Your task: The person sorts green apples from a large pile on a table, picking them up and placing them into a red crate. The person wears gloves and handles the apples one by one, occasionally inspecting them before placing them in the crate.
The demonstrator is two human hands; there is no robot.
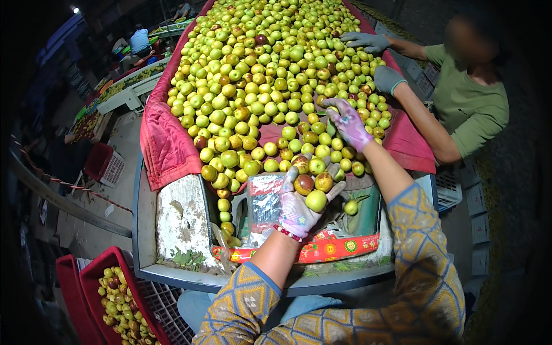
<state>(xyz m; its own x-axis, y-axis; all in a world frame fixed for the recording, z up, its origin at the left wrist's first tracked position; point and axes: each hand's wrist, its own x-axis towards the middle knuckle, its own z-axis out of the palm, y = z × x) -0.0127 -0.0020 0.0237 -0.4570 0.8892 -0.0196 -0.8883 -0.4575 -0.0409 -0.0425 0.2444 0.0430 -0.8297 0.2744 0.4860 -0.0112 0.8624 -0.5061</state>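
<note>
My left hand [299, 211], in a white and pink knit glove with a beaded bracelet at the wrist, is turned palm up. Several jujubes [316, 201] rest in its palm and fingers, some green, others browned. My right hand [347, 125], in a similar pinkish glove, reaches onto the near right part of a large heap of jujubes [267, 73]. Its fingers are bent down among the fruit, and a green leaf shows by the thumb. Whether fruit is gripped under those fingers is hidden. Red padded cloth [172, 142] lines the sorting table.
At the right, a co-worker's grey-gloved hands [388, 79] touch the heap. A red printed strip [336, 249] crosses the near opening, beside a single jujube [351, 207]. A red-lined crate [101, 263] of jujubes stands lower left. A metal rim [345, 282] edges the table.
</note>
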